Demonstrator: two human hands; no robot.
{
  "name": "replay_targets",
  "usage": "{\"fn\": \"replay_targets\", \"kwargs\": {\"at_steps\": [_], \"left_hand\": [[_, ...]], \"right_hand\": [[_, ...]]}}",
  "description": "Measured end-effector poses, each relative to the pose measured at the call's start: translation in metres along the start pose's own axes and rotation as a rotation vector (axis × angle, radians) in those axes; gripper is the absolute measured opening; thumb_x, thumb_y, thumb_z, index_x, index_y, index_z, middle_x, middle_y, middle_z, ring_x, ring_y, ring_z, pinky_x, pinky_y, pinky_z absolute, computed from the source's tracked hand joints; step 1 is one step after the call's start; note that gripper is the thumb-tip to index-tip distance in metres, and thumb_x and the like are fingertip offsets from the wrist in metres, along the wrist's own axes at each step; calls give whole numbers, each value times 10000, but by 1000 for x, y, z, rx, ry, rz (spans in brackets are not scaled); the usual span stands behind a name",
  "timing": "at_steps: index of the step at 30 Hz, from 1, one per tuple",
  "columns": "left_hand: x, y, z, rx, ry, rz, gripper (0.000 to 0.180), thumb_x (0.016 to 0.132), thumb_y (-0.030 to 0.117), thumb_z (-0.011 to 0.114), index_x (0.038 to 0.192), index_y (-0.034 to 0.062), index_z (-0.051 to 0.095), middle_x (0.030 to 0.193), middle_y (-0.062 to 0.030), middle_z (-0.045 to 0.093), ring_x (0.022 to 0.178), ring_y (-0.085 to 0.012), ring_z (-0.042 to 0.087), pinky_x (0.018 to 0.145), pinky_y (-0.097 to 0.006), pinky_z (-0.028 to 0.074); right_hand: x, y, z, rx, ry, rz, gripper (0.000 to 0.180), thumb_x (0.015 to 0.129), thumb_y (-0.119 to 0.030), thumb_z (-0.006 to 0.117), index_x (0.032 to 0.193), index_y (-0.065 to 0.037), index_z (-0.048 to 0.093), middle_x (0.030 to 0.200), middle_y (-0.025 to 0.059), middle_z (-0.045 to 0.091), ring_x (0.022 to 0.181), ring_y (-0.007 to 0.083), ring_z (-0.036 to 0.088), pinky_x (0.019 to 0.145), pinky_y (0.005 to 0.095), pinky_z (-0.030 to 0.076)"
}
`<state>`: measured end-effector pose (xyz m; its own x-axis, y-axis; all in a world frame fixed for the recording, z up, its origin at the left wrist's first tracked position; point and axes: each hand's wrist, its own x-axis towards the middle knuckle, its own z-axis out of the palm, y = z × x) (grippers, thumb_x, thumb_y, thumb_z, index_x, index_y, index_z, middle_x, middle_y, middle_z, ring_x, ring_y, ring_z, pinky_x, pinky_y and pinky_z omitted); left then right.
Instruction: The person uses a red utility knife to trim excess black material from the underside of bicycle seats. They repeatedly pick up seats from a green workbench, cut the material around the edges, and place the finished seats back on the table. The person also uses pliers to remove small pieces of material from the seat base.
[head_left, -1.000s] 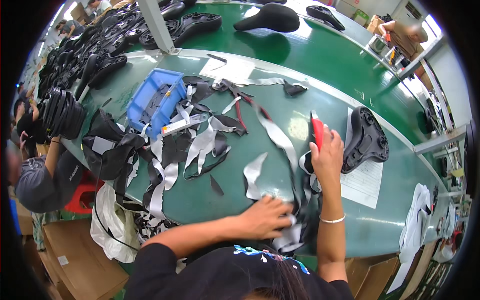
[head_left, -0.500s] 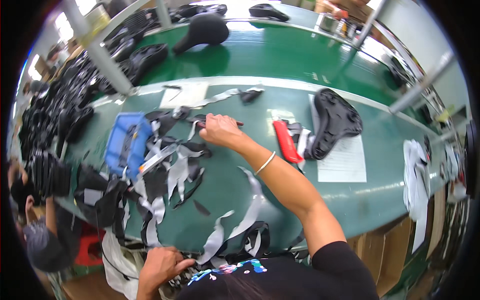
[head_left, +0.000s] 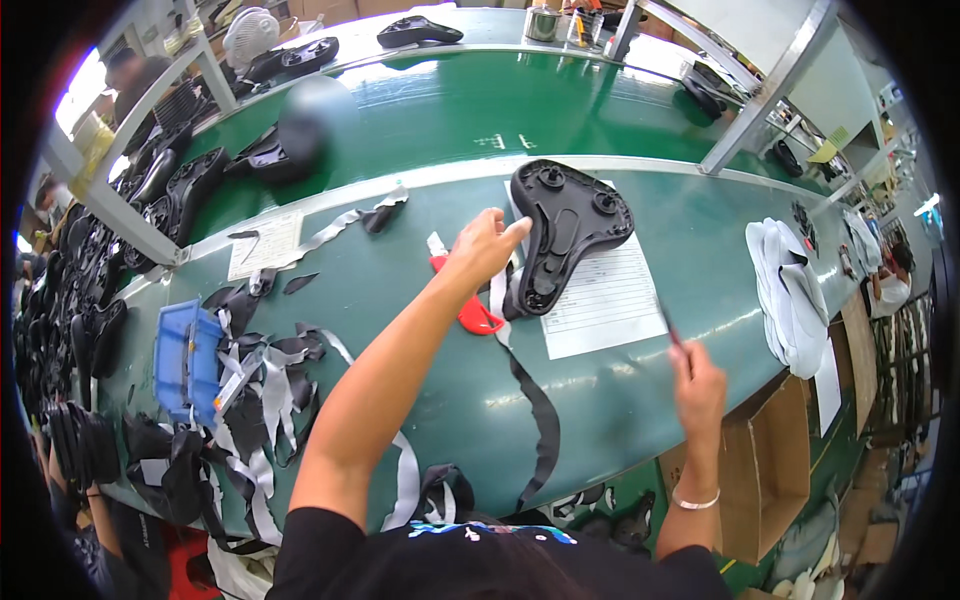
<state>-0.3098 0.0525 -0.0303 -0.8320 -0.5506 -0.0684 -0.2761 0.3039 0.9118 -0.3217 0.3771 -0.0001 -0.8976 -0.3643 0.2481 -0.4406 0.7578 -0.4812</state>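
Observation:
A black bicycle saddle (head_left: 580,225) lies underside up, partly on a printed white sheet (head_left: 600,310). At its left edge is my left hand (head_left: 485,245), fingers apart and holding nothing; whether the fingertips touch the saddle I cannot tell. Under that wrist, partly hidden, lies a red plastic piece (head_left: 480,316) with a pale end. A black trimmed strip (head_left: 540,420) trails from beside it toward the near table edge. To the right, my right hand (head_left: 697,385) is closed around a slim dark reddish tool (head_left: 672,328), blurred, its tip pointing away from me.
Left, a blue bin (head_left: 187,360) stands beside a heap of black and grey scraps (head_left: 270,380). White stacked covers (head_left: 785,295) hang over the right table edge, above a cardboard box (head_left: 765,470). More saddles (head_left: 285,145) rest on the green surface beyond a raised rail.
My right hand has left the scraps and moved right with the slim tool. My left hand has gone from the near edge up to the saddle. The view has swung right.

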Motion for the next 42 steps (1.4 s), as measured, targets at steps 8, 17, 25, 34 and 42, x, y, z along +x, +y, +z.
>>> {"fn": "replay_targets", "kwargs": {"at_steps": [8, 17, 25, 34, 42], "left_hand": [[41, 8, 18, -734, -332, -372, 302, 783, 217, 640, 978, -11, 596, 902, -124, 623, 734, -170, 631, 561, -297, 509], [-193, -17, -115, -526, 116, -215, 531, 780, 106, 599, 1261, -42, 428, 1126, -134, 569, 990, -197, 576, 875, -309, 464], [-275, -78, -119, -443, 340, -128, 517, 803, 34, 561, 1284, -35, 383, 1197, -143, 522, 1057, -191, 533, 916, -322, 437], [-278, -79, -107, -344, 414, -53, 570, 768, 24, 615, 1270, -37, 353, 1104, -163, 551, 972, -207, 567, 871, -329, 450], [-284, -73, -94, -121, 433, 2, 525, 706, 19, 666, 1124, -14, 350, 782, -131, 600, 623, -242, 617, 632, -344, 489]], "right_hand": [[-42, 16, 34, 129, -162, 95, 201, 893, -230, 603, 978, -49, 603, 686, 154, 595, 613, 309, 588, 571, 388, 445], [-47, -64, 21, 329, -358, -347, 192, 853, -143, 651, 1009, -34, 625, 770, 111, 646, 617, 279, 610, 554, 328, 468], [-58, -128, 40, -118, -385, -930, 258, 788, -199, 708, 1017, -95, 652, 561, 13, 386, 447, 158, 426, 436, 319, 324], [-52, -162, 28, -360, -470, -1051, 198, 827, -195, 646, 969, -58, 628, 558, 11, 427, 463, 158, 482, 440, 321, 347], [-44, -197, 24, -598, -667, -1181, 168, 788, -85, 585, 932, -1, 602, 566, 47, 494, 477, 195, 550, 447, 317, 406]]}}
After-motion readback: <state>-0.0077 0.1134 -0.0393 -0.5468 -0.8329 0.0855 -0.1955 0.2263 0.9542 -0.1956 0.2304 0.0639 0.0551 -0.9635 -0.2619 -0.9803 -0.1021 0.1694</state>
